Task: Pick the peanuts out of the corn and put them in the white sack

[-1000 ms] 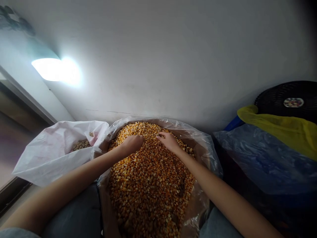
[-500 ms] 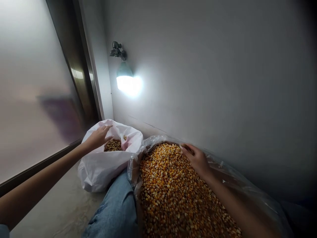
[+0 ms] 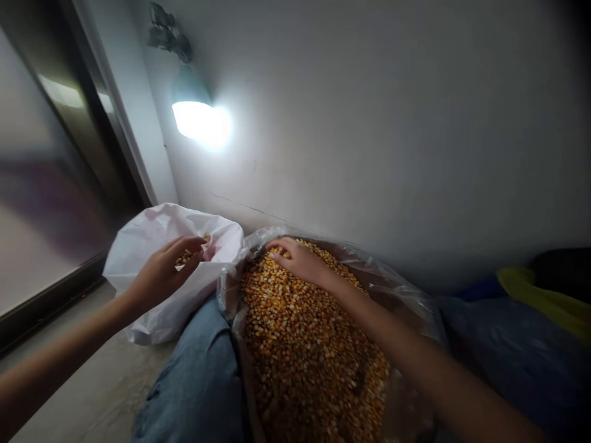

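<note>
My left hand (image 3: 168, 271) reaches over the front rim of a white sack (image 3: 133, 243), fingers stretched out and thumb apart, with nothing visible in it. Brown, nut-like pieces (image 3: 183, 258) show inside the sack, partly covered by this hand. At the far left end of a heap of yellow-orange corn kernels (image 3: 305, 320), my right hand (image 3: 300, 261) lies low on the surface. Its fingers curve loosely, apart from the thumb, and kernels show in the gap. The corn fills a bag with a clear plastic liner (image 3: 226, 289).
My jeans-clad leg (image 3: 194, 375) is between the two bags. Behind them, a lit bulb (image 3: 194, 120) hangs from a tap on the wall (image 3: 369, 123). A dark door frame (image 3: 87, 123) stands at left. Blue and yellow cloth-like items (image 3: 530, 307) lie at right.
The view has turned right and down. My right hand has moved left across the corn to its far left end; the dark thing at its fingers no longer shows. My left hand has come lower and nearer.
</note>
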Demonstrator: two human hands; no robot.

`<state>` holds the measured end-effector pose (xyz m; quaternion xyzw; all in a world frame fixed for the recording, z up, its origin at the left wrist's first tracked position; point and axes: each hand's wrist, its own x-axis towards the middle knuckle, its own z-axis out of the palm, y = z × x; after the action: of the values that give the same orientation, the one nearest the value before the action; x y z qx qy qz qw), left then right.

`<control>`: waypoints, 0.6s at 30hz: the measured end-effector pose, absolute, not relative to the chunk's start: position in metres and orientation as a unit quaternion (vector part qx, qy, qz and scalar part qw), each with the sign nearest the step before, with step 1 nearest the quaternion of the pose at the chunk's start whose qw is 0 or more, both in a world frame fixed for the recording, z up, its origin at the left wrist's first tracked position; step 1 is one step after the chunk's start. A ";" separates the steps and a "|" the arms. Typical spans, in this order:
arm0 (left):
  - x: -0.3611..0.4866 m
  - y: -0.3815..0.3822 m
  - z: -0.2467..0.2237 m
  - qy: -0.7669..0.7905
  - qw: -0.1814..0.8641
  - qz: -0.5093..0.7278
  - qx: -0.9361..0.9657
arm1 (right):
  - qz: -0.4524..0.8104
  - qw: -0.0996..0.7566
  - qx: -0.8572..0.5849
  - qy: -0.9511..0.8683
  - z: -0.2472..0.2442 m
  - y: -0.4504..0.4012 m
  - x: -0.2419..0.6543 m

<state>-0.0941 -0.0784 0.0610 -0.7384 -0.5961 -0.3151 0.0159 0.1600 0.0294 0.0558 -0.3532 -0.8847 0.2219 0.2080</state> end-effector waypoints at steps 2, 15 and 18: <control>-0.071 -0.074 0.063 -0.535 -0.007 -0.296 -0.792 | 0.210 0.101 -0.358 -0.904 0.047 0.011 0.210; 0.119 -0.097 -0.009 0.033 -0.006 0.234 -0.972 | 0.007 -0.141 -0.286 -0.948 -0.038 -0.056 0.265; 0.120 -0.102 -0.034 0.065 -0.055 0.301 -0.950 | -0.006 -0.108 -0.297 -0.949 -0.031 -0.052 0.273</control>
<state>0.1198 -0.1023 -0.0343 -0.9498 0.0647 0.3011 -0.0550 0.2728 -0.0520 -0.0308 -0.2971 -0.9487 -0.0061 -0.1078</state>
